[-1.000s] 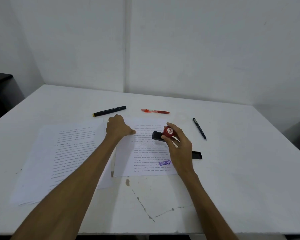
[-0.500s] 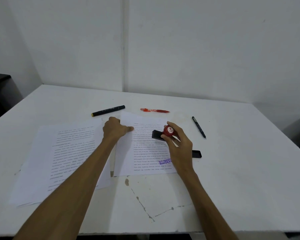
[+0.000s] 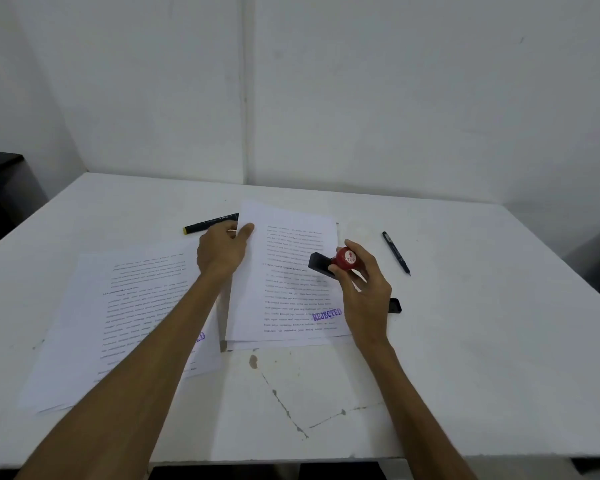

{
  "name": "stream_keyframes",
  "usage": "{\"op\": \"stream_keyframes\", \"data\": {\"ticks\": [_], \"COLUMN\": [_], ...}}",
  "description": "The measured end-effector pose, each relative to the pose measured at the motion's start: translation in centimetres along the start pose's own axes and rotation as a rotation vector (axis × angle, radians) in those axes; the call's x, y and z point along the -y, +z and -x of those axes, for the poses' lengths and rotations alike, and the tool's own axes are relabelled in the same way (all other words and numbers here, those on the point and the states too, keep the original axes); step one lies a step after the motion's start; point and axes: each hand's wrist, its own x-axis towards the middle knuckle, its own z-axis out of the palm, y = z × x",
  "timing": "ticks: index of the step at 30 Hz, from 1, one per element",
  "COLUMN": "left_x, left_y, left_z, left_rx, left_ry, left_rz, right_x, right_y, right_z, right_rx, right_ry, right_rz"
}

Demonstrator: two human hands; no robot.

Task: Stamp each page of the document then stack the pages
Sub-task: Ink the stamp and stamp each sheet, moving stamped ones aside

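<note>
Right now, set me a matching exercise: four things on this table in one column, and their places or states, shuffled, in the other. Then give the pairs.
Things:
1. red-knobbed rubber stamp with a black base
2. white printed page marked REJECTED in purple
3. black marker with a yellow end
4. thin black pen

Places or states:
A. lies alone at the right of the white table
B. far edge lifted by the left hand
C. gripped by the right hand
D. lies beyond the left hand, partly hidden by paper

Pairs: 1-C, 2-B, 3-D, 4-A
</note>
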Motion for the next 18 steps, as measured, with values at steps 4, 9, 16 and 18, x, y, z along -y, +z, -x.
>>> {"op": "stream_keyframes", "data": {"ticks": [4,9,16,18], "left_x": [0.6,2.7,7.6,8.9], "left_y": [-1.5,-5.2,-11.2,-12.7], "left_z": [-0.4,-0.1,0.1,0.3], "left_rx": [-0.037,-0.091,-0.132,-0.146], "left_ry": [-0.019,-0.057,-0.053,-0.048], "left_rz": [0.129,0.092,0.005,-0.028], "right_x": [0.2,0.8,1.4,1.3], "right_y": [-0.2,0.4,2.2,2.8], "right_z": [0.3,1.0,2.4,2.8], "right_rx": [-0.025,-0.007,0.047,0.064], "right_ry": [0.007,-0.013,-0.027,-0.006], "right_rz": [0.008,0.004,-0.023,-0.020]}}
